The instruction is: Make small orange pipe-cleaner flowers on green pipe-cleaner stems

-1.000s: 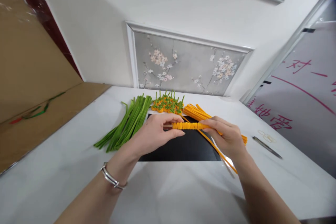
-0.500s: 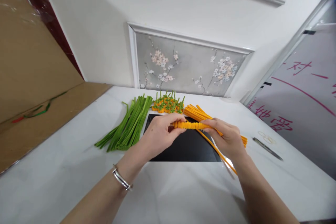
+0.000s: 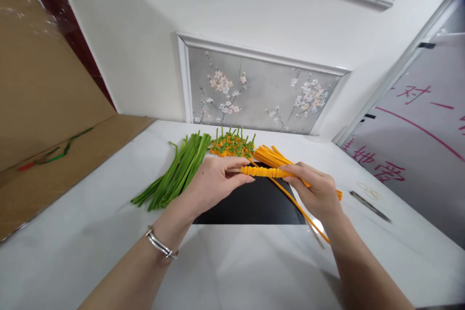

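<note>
Over the black mat (image 3: pixel 250 206), an orange pipe cleaner coil (image 3: pixel 264 171) is wound tightly around a thin stick (image 3: pixel 233 170), held nearly level between my hands. My left hand (image 3: pixel 214 179) is closed around the stick's left end, its thumb and forefinger tips a little apart beside the coil. With thumb and fingers, my right hand (image 3: pixel 315 186) pinches the coil's right end. A loose orange strand (image 3: pixel 290 198) trails below it toward the right wrist.
Green pipe cleaners (image 3: pixel 181 174) lie bundled at left. Behind are several small orange pieces with green stems (image 3: pixel 232 143), beside an orange pipe cleaner bundle (image 3: pixel 272 156). Dark tweezers or a pen (image 3: pixel 370 206) and pale rubber bands (image 3: pixel 369 190) lie at right.
My left hand has slid left off the coil, and the bare stick now shows between its fingers. My right hand has stayed almost in place.
</note>
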Motion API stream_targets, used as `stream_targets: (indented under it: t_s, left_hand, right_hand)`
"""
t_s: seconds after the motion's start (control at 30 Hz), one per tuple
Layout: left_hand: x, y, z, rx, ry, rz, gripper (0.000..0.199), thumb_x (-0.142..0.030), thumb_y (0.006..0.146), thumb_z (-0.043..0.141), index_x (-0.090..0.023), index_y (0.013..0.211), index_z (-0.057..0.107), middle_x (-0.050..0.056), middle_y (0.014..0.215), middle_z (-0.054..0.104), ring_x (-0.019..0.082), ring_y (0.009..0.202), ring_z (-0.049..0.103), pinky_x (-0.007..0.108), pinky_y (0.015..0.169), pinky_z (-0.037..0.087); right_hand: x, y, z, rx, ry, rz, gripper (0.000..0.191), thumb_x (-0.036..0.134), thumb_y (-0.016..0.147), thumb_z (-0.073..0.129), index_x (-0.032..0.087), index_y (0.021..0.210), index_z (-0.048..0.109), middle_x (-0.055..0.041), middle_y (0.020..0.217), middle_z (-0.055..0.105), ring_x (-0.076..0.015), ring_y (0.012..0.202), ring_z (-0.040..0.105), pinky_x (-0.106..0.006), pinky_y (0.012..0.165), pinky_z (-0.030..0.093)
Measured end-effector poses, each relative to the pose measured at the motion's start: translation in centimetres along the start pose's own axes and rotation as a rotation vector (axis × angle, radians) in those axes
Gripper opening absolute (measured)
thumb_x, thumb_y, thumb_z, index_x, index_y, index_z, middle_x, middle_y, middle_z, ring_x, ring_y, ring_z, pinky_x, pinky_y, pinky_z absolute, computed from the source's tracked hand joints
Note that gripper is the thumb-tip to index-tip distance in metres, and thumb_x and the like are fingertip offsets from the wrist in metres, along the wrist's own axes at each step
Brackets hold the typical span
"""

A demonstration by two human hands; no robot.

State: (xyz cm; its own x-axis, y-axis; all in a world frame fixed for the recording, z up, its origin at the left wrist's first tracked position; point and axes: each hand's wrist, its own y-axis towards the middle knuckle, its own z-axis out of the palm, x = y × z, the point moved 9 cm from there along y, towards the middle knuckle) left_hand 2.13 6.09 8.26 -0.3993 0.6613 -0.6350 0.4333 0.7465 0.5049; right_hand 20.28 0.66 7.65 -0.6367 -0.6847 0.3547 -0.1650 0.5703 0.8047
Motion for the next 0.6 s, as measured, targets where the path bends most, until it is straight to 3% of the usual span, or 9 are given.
stream_targets:
  t_s: [0.1, 0.3, 0.43, 0.6]
  left_hand:
    - [-0.1, 0.0, 0.0, -0.015, 0.051, 0.061, 0.01, -0.022, 0.082, 0.065, -0.021, 0.084, 0.075, -0.001, 0.075, 0.074, 0.014, 0.066, 0.066, 0.024, 0.061, 0.051]
    - [-1.8, -0.8, -0.5, -0.224, 0.334, 0.334, 0.01, -0.017, 0.084, 0.063, -0.02, 0.088, 0.072, 0.003, 0.086, 0.076, 0.019, 0.078, 0.07, 0.032, 0.076, 0.053]
    - [-2.3, -1.2, 0.7, -0.204, 0.497, 0.426, 0.011, -0.017, 0.087, 0.061, -0.02, 0.094, 0.069, 0.003, 0.086, 0.077, 0.019, 0.072, 0.07, 0.031, 0.072, 0.052]
    - [-2.1, -1.4, 2.1, -0.153, 0.532, 0.432, 0.011, -0.019, 0.09, 0.058, -0.02, 0.097, 0.067, 0.003, 0.086, 0.076, 0.017, 0.069, 0.068, 0.028, 0.068, 0.05]
  right_hand:
    - [-0.5, 0.0, 0.1, 0.003, -0.01, 0.037, 0.015, 0.024, 0.09, 0.058, 0.024, 0.098, 0.071, -0.0025, 0.076, 0.07, -0.0165, 0.065, 0.065, -0.03, 0.062, 0.055]
    - [-1.2, -0.1, 0.5, 0.0, -0.018, 0.085, 0.014, 0.026, 0.09, 0.059, 0.024, 0.095, 0.072, -0.0026, 0.086, 0.076, -0.019, 0.074, 0.071, -0.03, 0.067, 0.058]
    - [-1.2, 0.0, 1.1, 0.035, -0.007, 0.084, 0.014, 0.026, 0.09, 0.06, 0.023, 0.096, 0.072, -0.0024, 0.087, 0.076, -0.0198, 0.076, 0.072, -0.032, 0.07, 0.059]
    - [-1.1, 0.1, 1.3, 0.057, 0.022, 0.073, 0.015, 0.024, 0.089, 0.061, 0.024, 0.099, 0.073, -0.0022, 0.087, 0.075, -0.0191, 0.076, 0.072, -0.033, 0.072, 0.059]
